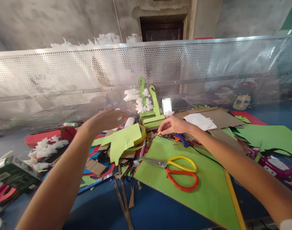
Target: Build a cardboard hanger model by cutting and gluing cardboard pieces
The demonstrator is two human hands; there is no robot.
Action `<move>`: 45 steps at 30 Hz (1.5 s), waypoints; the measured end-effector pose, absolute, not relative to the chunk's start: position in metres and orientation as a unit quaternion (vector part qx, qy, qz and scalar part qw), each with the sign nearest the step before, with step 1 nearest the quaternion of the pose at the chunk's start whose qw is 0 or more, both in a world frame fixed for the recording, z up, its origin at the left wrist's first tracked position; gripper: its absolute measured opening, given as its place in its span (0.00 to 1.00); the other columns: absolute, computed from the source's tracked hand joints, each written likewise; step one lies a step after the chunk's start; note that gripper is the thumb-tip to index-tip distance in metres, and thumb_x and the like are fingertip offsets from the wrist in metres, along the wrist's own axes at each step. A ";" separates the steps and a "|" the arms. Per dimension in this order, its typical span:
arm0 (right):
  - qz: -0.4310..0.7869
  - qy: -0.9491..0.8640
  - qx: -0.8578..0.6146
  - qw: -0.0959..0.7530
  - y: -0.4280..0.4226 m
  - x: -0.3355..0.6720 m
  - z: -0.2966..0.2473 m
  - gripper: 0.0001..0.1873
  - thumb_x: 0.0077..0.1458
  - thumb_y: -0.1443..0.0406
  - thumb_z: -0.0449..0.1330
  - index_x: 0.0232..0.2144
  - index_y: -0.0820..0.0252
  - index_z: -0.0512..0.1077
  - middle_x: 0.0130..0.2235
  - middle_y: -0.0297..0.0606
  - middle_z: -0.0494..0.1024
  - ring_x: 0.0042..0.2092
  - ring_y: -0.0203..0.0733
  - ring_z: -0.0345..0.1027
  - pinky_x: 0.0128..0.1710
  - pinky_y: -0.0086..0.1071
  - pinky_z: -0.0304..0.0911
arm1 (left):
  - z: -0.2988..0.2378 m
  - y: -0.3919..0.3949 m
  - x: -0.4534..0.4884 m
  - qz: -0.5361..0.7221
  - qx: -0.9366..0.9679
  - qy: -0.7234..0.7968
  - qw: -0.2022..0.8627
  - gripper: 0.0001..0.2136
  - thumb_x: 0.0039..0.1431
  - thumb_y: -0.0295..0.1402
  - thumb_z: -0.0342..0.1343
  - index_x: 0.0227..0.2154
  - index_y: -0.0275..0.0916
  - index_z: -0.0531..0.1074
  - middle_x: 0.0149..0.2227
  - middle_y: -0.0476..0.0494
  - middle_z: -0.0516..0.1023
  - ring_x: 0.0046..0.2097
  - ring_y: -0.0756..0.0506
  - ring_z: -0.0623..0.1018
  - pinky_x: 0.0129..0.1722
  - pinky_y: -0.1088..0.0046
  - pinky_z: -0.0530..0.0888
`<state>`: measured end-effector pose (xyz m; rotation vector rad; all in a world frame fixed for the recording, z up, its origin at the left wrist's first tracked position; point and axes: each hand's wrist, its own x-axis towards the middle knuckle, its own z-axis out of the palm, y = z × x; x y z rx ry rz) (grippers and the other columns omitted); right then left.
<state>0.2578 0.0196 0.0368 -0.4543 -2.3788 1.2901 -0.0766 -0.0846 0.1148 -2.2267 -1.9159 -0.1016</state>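
Observation:
My right hand (174, 125) is closed in a pinch at the far edge of a green paper-covered board (196, 204), with a small green piece (159, 133) at its fingertips. Motion smears my left hand (107, 118), which hovers above the cluttered pile on the left, so its fingers are unclear. Below it lies a cut green paper shape (123, 140), partly over a yellow tape roll (142, 134). Scissors (181, 172) with one yellow and one red handle rest open on the board. Blue-handled scissors (182, 140) lie just beside my right hand.
Green hook-shaped stands (154, 121) with white tufts rise near the perforated metal panel (146, 64). Cardboard (215, 116), white paper (200, 122) and green sheets lie right. A glue gun-like pink object (275, 166), dark box (15, 172) and cardboard strips (123, 198) surround the board.

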 end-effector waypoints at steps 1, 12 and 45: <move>0.463 -0.848 -0.158 0.205 0.019 0.257 0.036 0.17 0.49 0.60 0.75 0.39 0.62 0.82 0.40 0.44 0.86 0.42 0.44 0.81 0.48 0.39 0.76 | 0.114 -0.085 -0.054 -0.035 -0.770 -0.634 0.065 0.19 0.68 0.45 0.49 0.50 0.44 0.80 0.45 0.44 0.84 0.39 0.46 0.78 0.42 0.71 0.69; 0.459 -0.830 -0.159 0.275 0.015 0.248 0.032 0.14 0.48 0.60 0.74 0.36 0.60 0.79 0.37 0.39 0.85 0.40 0.42 0.81 0.45 0.37 0.76 | 0.039 -0.048 0.026 -0.223 -0.809 -0.503 -0.207 0.19 0.59 0.50 0.58 0.30 0.35 0.79 0.27 0.47 0.76 0.28 0.51 0.69 0.30 0.73 0.65; 0.544 -0.700 -0.293 0.358 0.018 0.241 0.023 0.20 0.40 0.62 0.79 0.34 0.58 0.77 0.33 0.36 0.81 0.34 0.40 0.78 0.37 0.36 0.79 | 0.038 -0.073 0.055 -0.104 -0.793 -0.575 0.174 0.19 0.72 0.43 0.49 0.56 0.36 0.74 0.41 0.34 0.84 0.38 0.39 0.82 0.35 0.67 0.68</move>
